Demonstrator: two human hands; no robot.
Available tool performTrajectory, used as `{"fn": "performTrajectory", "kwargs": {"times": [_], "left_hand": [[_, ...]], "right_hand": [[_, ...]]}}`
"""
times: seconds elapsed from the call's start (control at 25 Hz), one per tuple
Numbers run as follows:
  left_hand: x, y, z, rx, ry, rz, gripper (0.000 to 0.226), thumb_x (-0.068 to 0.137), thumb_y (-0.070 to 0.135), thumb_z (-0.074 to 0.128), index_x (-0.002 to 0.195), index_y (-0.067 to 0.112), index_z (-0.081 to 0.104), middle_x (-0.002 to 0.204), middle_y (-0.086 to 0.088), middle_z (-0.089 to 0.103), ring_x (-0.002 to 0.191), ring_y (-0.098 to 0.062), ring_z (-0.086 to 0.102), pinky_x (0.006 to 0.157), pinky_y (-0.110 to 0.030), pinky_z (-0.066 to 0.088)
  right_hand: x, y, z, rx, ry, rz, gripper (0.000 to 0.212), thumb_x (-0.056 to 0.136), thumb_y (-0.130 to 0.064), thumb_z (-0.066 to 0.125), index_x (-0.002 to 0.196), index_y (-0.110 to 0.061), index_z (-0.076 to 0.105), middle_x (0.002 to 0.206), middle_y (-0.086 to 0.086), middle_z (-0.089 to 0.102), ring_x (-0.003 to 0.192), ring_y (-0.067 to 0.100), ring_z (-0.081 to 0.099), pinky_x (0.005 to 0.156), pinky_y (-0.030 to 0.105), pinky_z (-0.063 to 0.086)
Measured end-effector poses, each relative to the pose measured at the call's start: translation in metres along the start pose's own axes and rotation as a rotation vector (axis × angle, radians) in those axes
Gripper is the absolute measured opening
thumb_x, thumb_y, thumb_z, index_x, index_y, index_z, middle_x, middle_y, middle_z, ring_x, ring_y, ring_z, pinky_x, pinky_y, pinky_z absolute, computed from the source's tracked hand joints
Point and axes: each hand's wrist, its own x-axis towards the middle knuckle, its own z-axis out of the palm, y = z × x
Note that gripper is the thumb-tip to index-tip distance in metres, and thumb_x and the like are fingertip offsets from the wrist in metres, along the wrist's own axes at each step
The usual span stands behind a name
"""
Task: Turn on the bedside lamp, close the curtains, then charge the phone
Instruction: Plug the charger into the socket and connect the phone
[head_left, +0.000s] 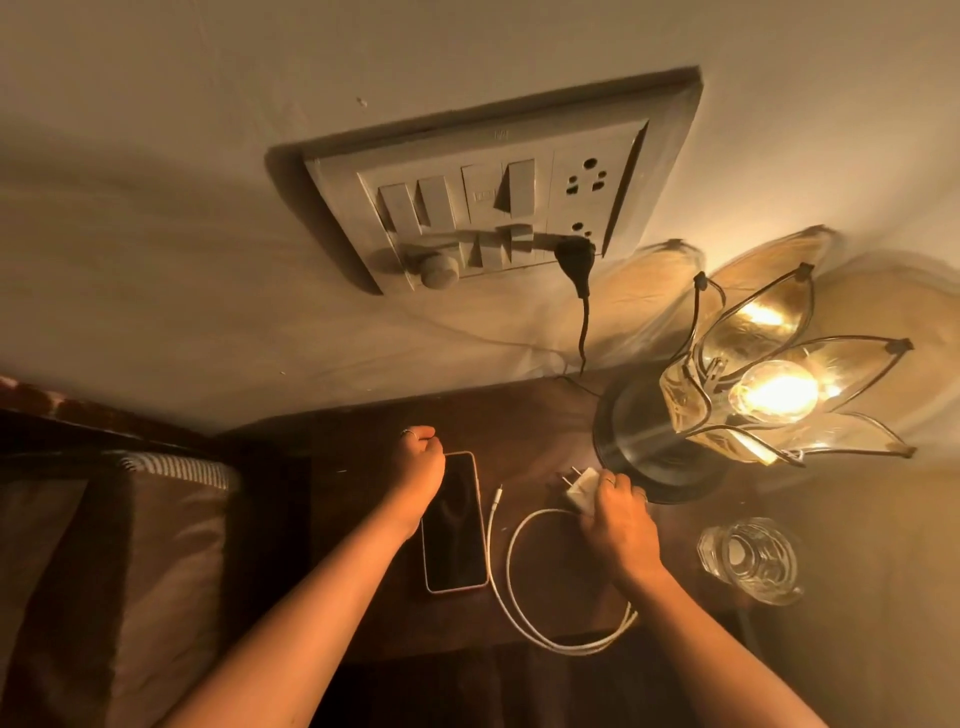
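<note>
Now I see the dark wooden counter (363, 415) carrying the lit petal lamp (769, 400), an empty glass jar (748, 561), the phone (454, 522) face up and a looped white cable (524, 582). My right hand (618, 530) grips the charger adapter (579, 491); my left hand (418, 462) rests curled at the phone's top corner, its fingertips hidden.

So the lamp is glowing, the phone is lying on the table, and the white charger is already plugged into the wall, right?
Not quite. The white charger is not plugged into the wall: the right hand grips it just above the table, prongs bare. The plug in the wall socket is a black plug. The head view shows this. The lamp is glowing and the phone lies on the table.
</note>
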Motion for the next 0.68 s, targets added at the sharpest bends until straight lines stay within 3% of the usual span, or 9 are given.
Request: {"fn": "performTrajectory", "kwargs": {"times": [0.2, 0.44, 0.68], "left_hand": [[-0.022, 0.017, -0.030, -0.010, 0.014, 0.005, 0.033, 0.095, 0.012, 0.041, 0.127, 0.006, 0.049, 0.123, -0.017, 0.058, 0.108, -0.031, 0.058, 0.085, -0.037, 0.047], [-0.057, 0.072, -0.058, -0.090, 0.041, 0.051, 0.033, 0.096, 0.015, 0.038, 0.127, 0.008, 0.047, 0.128, -0.016, 0.056, 0.114, -0.032, 0.055, 0.093, -0.041, 0.045], [-0.076, 0.105, -0.075, -0.113, 0.075, 0.069, 0.033, 0.096, 0.020, 0.038, 0.125, 0.010, 0.050, 0.127, -0.014, 0.057, 0.114, -0.030, 0.056, 0.099, -0.044, 0.046]], "right_hand": [[-0.042, -0.027, -0.048, 0.194, 0.141, -0.144, 0.057, 0.076, -0.039, 0.062, 0.125, -0.015, 0.043, 0.116, 0.006, 0.052, 0.104, 0.027, 0.051, 0.082, 0.039, 0.048], [-0.075, -0.086, -0.139, 0.596, 0.367, -0.308, 0.064, 0.066, -0.046, 0.064, 0.121, -0.027, 0.037, 0.107, -0.008, 0.042, 0.089, 0.018, 0.057, 0.068, 0.035, 0.056], [-0.050, -0.114, -0.216, 0.685, 0.562, -0.292, 0.058, 0.071, -0.038, 0.069, 0.119, -0.013, 0.047, 0.109, -0.004, 0.041, 0.090, 0.009, 0.046, 0.070, 0.024, 0.050]]}}
